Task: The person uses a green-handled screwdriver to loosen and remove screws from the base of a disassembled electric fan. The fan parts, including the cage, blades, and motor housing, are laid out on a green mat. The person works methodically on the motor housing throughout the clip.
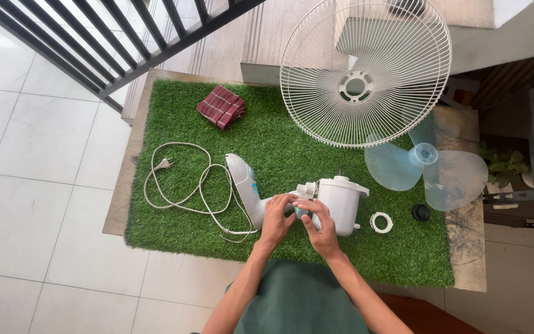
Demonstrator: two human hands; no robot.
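Note:
A white fan motor housing [343,199] lies on its side on a green artificial-grass mat [174,229], joined to a white stand neck [245,185] with a blue panel. My left hand [277,218] and my right hand [317,224] both grip the joint between neck and motor. A short shaft sticks up from the housing's top. The white power cord [180,182] with its plug is looped to the left of the neck.
A white wire grille [366,68] leans at the back. Translucent blue fan blades [428,167] lie to the right, with a white ring nut [381,222] and a black cap [421,212] nearby. A folded red cloth [220,106] sits at the back left. Black railing is at upper left.

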